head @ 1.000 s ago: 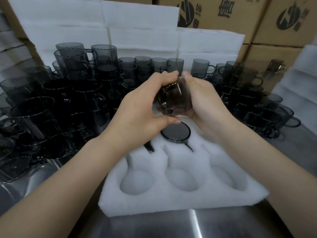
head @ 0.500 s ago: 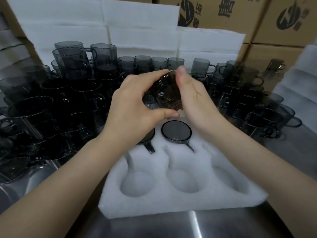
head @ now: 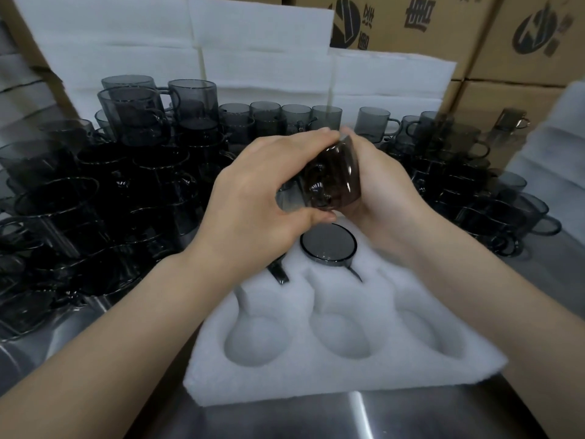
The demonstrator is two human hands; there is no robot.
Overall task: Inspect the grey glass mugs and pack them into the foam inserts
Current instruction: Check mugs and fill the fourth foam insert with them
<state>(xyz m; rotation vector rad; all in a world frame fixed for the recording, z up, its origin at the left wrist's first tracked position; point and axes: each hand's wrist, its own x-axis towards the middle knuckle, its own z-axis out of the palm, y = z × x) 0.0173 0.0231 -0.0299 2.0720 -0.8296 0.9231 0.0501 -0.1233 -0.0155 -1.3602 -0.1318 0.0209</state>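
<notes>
A grey glass mug (head: 332, 177) lies on its side between both hands, above the back of the white foam insert (head: 332, 378). My left hand (head: 262, 198) grips it from the left, thumb under it and fingers over the top. My right hand (head: 380, 188) cups it from the right. A packed mug (head: 328, 245) sits in the back middle pocket, rim up. Another mug's handle (head: 278, 274) shows in the back left pocket, mostly hidden by my left hand. Three front pockets hold nothing.
Several grey mugs (head: 95, 191) crowd the steel table (head: 316, 419) on the left, some stacked, and more mugs (head: 468, 185) stand on the right. White foam sheets (head: 253, 58) lean behind them. Cardboard boxes (head: 522, 42) are stacked at the back.
The mug between my hands has been turned and has come down slightly toward the insert. Both hands kept hold of it throughout.
</notes>
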